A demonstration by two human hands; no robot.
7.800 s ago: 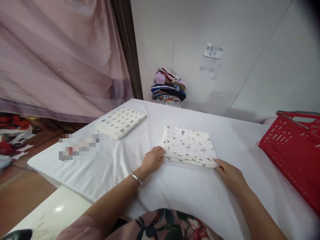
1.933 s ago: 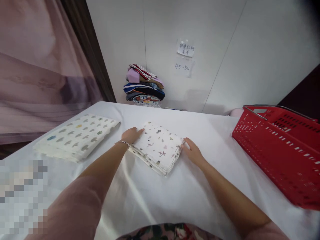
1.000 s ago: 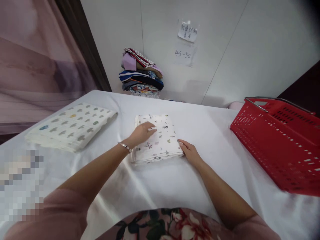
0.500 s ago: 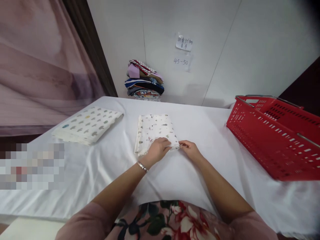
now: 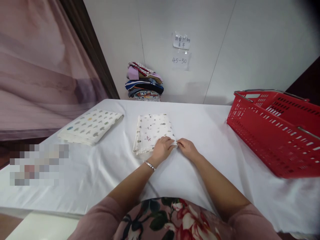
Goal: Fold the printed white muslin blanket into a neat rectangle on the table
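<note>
A folded white cloth with small scattered prints (image 5: 152,130) lies flat in the middle of the table. My left hand (image 5: 162,148) rests over its near right part, fingers curled onto the near edge. At the near right corner, my right hand (image 5: 187,148) pinches the cloth's edge between thumb and fingers. The two hands almost meet there. To the left lies a second folded cloth (image 5: 92,126), white with grey-green cloud-like shapes, and neither hand touches it.
A red plastic basket (image 5: 270,136) with metal handles stands on the right of the white-covered table (image 5: 205,123). Behind the table rises a stack of folded fabrics (image 5: 144,81) against the wall. Paper signs (image 5: 181,60) hang above. A pinkish curtain (image 5: 45,66) hangs at left.
My left hand has slid slightly right along the near edge, closer to my right hand. My right hand has shifted a little left, still at the corner. The view has shifted slightly.
</note>
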